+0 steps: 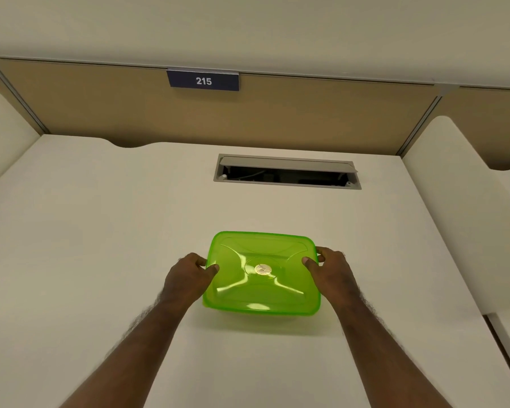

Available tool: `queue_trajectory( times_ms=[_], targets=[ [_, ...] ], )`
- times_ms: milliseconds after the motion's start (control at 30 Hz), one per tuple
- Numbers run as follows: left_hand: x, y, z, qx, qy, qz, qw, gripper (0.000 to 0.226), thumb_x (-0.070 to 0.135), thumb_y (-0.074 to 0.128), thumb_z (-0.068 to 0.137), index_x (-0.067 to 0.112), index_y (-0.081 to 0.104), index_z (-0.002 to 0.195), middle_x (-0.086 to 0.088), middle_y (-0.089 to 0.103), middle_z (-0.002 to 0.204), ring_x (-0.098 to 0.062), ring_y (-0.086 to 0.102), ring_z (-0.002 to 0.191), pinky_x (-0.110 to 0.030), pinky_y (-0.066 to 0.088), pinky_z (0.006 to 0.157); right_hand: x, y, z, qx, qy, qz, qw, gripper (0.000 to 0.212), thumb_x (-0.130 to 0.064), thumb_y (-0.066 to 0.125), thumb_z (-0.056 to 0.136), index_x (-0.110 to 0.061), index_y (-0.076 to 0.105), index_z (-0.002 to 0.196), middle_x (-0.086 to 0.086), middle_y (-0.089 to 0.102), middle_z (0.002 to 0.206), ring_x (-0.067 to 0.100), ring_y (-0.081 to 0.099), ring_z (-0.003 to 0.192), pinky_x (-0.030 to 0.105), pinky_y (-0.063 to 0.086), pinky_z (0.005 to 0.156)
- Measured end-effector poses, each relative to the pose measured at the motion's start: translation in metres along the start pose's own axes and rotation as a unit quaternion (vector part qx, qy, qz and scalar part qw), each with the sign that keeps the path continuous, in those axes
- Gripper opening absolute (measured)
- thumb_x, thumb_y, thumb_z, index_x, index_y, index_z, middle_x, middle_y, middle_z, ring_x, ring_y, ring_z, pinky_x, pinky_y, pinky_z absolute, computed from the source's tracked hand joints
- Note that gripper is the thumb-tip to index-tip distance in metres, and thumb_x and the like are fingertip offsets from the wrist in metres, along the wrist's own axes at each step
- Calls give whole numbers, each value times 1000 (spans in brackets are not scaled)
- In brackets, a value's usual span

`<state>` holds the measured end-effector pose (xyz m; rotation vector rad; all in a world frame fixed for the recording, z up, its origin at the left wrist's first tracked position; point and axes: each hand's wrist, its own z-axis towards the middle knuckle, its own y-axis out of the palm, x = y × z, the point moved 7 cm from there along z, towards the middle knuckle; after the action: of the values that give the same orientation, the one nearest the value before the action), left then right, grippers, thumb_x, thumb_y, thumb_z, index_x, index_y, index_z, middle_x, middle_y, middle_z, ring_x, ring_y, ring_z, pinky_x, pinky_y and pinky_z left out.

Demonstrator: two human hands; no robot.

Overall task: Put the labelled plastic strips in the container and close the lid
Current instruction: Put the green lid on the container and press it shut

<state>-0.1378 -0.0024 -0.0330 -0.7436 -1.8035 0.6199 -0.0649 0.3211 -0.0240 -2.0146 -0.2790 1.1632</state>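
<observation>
A green translucent lid (262,272) with a round gold sticker at its centre covers the container beneath it on the white desk (100,231). My left hand (189,275) grips the lid's left edge, thumb on top and fingers curled under the rim. My right hand (331,269) holds the right edge the same way. The container body is almost wholly hidden under the lid. No labelled plastic strips are visible anywhere in view.
An open grey cable hatch (286,172) is set into the desk behind the container. A tan partition with a dark sign reading 215 (203,81) closes the back. White side dividers (460,201) flank the desk left and right.
</observation>
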Motion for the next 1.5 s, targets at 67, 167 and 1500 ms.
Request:
queue_trajectory(
  times_ms=[67, 167, 1500],
  targets=[
    [0, 0, 4, -20, -8, 7, 1000, 30, 45, 70, 78, 19, 64, 92, -3, 69, 90, -30, 70, 82, -39, 57, 78, 0, 0, 0, 1, 3, 6, 1000, 45, -47, 61, 83, -26, 58, 122, 7, 55, 117, 26, 62, 99, 43, 52, 87],
    [4, -2, 11, -53, -31, -27, 998, 30, 42, 69, 80, 21, 60, 100, -3, 68, 87, -32, 71, 78, -43, 59, 78, 0, 2, 1, -2, 5, 20, 1000, 45, -45, 61, 84, -25, 56, 124, 8, 57, 119, 26, 60, 102, 42, 50, 89],
    [30, 23, 34, -68, -155, -371, 913, 22, 26, 59, 91, 8, 65, 101, -11, 65, 94, -25, 61, 82, -32, 50, 71, 23, 21, 11, -122, 164, 285, 937, 38, -38, 68, 84, -10, 60, 108, 10, 68, 105, 24, 64, 87, 33, 53, 67]
  ],
)
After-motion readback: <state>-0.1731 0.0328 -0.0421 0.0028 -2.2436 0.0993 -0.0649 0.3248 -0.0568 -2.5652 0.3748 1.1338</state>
